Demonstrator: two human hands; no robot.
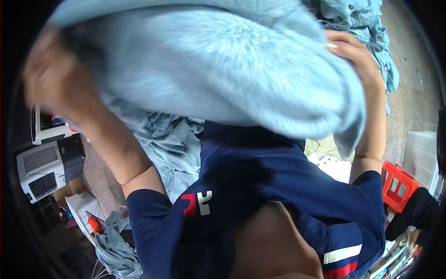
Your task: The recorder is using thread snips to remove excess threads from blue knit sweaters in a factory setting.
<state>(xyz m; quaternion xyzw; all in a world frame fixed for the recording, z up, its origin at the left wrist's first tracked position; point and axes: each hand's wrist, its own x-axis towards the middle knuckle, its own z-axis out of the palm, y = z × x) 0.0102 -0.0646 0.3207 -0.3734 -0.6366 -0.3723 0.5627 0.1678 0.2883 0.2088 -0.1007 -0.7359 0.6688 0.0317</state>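
A light blue knit garment (232,69) is spread in the air in front of me, blurred by motion. Its upper left end meets my left hand (55,69), which looks closed on the cloth, though its fingers are smeared. On the other side my right hand (350,51) grips the garment's edge, with the thumb and fingers on the fabric. The lower right corner hangs down beside my right forearm. Whatever lies behind the raised cloth is hidden.
Crumpled blue knitwear (172,139) lies below the garment, and buttoned blue knits (357,18) are heaped at far right. A white box-shaped appliance (42,167) stands at left. At right are a red plastic stool (398,186) and a translucent bin (420,153).
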